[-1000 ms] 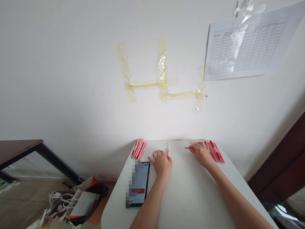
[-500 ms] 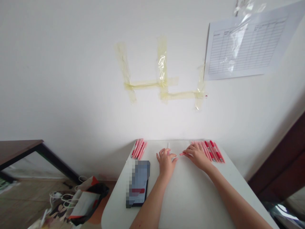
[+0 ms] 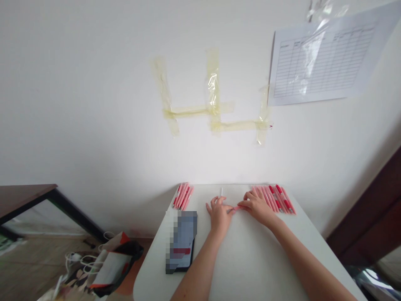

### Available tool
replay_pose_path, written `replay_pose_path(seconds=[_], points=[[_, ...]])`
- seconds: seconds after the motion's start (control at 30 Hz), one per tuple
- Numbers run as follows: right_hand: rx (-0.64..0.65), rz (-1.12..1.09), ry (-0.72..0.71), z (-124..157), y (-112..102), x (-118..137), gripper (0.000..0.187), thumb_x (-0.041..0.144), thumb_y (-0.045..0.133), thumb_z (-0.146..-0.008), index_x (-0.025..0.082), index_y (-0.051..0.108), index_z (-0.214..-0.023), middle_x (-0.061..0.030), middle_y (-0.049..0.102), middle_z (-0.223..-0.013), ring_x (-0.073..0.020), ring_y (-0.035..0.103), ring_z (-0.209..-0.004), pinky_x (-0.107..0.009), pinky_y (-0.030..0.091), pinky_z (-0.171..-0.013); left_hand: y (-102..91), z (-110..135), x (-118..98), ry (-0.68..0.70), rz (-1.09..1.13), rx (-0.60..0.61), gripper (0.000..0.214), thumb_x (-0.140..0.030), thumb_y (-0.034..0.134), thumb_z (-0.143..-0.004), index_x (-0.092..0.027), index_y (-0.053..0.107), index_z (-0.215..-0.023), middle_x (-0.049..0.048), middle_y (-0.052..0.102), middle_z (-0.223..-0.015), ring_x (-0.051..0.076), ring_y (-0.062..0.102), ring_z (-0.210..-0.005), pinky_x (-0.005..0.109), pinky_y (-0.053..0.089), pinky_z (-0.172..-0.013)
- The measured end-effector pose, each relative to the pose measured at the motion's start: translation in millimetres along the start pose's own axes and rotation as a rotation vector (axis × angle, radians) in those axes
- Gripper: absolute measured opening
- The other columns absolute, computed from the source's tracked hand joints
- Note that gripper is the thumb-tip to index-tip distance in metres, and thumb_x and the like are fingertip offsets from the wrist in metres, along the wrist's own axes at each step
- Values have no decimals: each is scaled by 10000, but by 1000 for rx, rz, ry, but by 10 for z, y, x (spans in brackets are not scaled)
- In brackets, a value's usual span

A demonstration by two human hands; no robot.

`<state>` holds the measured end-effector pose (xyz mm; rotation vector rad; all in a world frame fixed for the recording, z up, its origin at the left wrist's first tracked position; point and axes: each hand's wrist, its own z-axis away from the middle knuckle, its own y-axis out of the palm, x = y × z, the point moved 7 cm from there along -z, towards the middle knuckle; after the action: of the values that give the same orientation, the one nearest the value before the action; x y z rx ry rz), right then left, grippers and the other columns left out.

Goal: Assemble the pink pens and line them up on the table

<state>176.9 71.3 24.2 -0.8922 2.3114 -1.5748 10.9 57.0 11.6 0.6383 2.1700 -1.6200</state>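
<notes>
Pen (image 3: 237, 208), pink, spans the gap between both hands. I read right hand (image 3: 255, 205) as pinching it; left hand (image 3: 220, 214) has fingers spread, thumb at the other end, can't tell if gripping. Step looks like two-handed pen handling; next move calls for steady, aligned fingertips. White tabletop (image 3: 250, 255): pen row (image 3: 273, 199) by right hand, pen bundle (image 3: 183, 196) and phone (image 3: 188, 261) on the left. Taped form (image 3: 316, 62) on wall (image 3: 94, 83).
</notes>
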Motion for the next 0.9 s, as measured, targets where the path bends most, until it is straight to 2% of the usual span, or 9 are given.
replay_pose_path(seconds=[0.2, 0.4, 0.53, 0.67, 0.8, 0.9], points=[[-25, 102, -28, -19, -84, 101, 224, 328, 567, -981, 381, 777, -1039, -59, 638, -1002, -263, 550, -1044, -575, 330, -1088, -11, -4, -10, -22, 13, 2, 62, -367, 742, -821, -367, 802, -836, -12, 636, -1361, 285, 414, -1370, 668, 133, -1211], [-69, 109, -50, -32, -140, 168, 198, 301, 609, -960, 384, 780, -1016, -52, 640, -986, -258, 571, -1027, -664, 197, -1158, -21, -4, -22, -24, -15, 2, 84, -420, 730, -825, -375, 801, -820, -11, 640, -1362, 290, 425, -1357, 683, 169, -1194], [-99, 100, -25, -32, -122, 138, 187, 317, 605, -969, 341, 750, -1085, -54, 645, -1013, -253, 586, -1038, -643, 224, -1157, -34, -1, -25, -7, -47, -31, 70, -442, 740, -812, -400, 793, -791, -32, 653, -1347, 286, 457, -1327, 703, 217, -1170], [-139, 136, 74, -21, -107, 50, 132, 333, 623, -959, 271, 734, -994, -73, 641, -1058, -257, 597, -1026, -639, 250, -1134, -48, 5, -38, -5, -42, -41, 87, -453, 729, -819, -398, 792, -794, -32, 652, -1342, 293, 450, -1330, 719, 199, -1167], [-152, 150, 134, -3, -83, -12, 127, 364, 640, -946, 272, 722, -974, -70, 617, -1103, -256, 608, -1030, -646, 271, -1111, -44, 6, -47, -18, -48, -16, 105, -444, 723, -823, -373, 800, -817, 0, 638, -1351, 303, 420, -1351, 708, 166, -1181], [-157, 161, 158, 9, -71, -51, 125, 369, 635, -947, 282, 720, -977, -61, 618, -1075, -258, 607, -1033, -668, 238, -1119, -42, 4, -43, -15, -54, -25, 84, -434, 740, -809, -374, 798, -814, -7, 640, -1350, 302, 422, -1349, 715, 164, -1180]])
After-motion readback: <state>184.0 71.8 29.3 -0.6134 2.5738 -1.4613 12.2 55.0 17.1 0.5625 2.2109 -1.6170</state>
